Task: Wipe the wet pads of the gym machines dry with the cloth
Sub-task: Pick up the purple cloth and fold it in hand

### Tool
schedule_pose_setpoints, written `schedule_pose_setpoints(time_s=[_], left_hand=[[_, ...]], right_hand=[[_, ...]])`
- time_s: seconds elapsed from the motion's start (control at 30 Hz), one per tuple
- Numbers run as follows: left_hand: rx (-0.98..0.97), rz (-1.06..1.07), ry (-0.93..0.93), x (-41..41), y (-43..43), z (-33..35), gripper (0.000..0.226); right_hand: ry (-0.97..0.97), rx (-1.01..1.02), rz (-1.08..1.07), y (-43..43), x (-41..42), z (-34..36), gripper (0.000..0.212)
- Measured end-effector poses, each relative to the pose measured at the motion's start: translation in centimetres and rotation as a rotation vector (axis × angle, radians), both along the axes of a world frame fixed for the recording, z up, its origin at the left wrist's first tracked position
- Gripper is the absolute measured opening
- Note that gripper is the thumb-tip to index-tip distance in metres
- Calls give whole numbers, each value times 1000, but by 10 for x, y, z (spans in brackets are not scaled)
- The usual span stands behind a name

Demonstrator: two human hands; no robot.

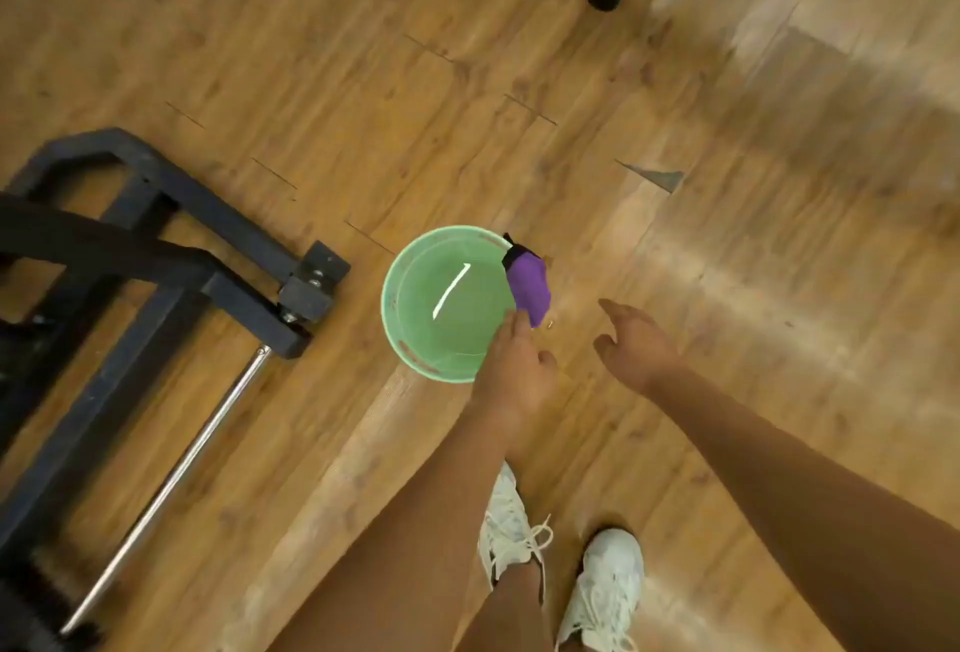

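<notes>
Nearby, cloth (529, 288) drapes the bucket (387, 299) beside a machine frame (208, 215).

One wide-angle camera, worn on the head, looks steeply down from standing height at the wooden floor (727, 246). The left forearm (415, 521) and right forearm (779, 469) enter from the lower edge, above the white shoes (608, 589). A green bucket (402, 339) sits near centre, with a black machine frame (156, 241) at left.
</notes>
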State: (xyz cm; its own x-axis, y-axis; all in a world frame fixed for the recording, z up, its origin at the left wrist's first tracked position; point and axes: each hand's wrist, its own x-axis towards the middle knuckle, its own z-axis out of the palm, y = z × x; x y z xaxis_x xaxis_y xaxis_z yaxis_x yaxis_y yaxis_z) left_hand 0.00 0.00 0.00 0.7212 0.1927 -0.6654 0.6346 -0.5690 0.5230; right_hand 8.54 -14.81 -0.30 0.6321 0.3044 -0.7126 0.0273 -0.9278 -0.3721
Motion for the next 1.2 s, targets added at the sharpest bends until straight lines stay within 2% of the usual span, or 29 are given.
schedule_pose_setpoints(time_s=[0.2,0.4,0.57,0.67,0.8,0.9,1.07,1.2], left_hand=[[80,175,15,56,-20,-41,84],[140,301,-12,51,-23,-55,64],[167,132,-63,31,-7,-22,47],[50,150,-82,13,3,8,51],[-139,229,-50,-18,14,75,51],[-182,312,-37,-54,14,148,52],[-248,519,-78,-130,-2,310,55],[-258,579,-168,-177,-11,439,52]], right_hand=[[-3,31,-73,-2,19,-38,60],[41,61,-104,-16,15,-31,56],[92,74,-126,-30,3,5,55],[119,91,-133,-31,-6,39,54],[151,135,-137,-30,-23,106,49],[153,201,-156,-28,-48,172,45],[220,310,-187,-27,-107,307,41],[243,419,-110,-23,-150,424,39]])
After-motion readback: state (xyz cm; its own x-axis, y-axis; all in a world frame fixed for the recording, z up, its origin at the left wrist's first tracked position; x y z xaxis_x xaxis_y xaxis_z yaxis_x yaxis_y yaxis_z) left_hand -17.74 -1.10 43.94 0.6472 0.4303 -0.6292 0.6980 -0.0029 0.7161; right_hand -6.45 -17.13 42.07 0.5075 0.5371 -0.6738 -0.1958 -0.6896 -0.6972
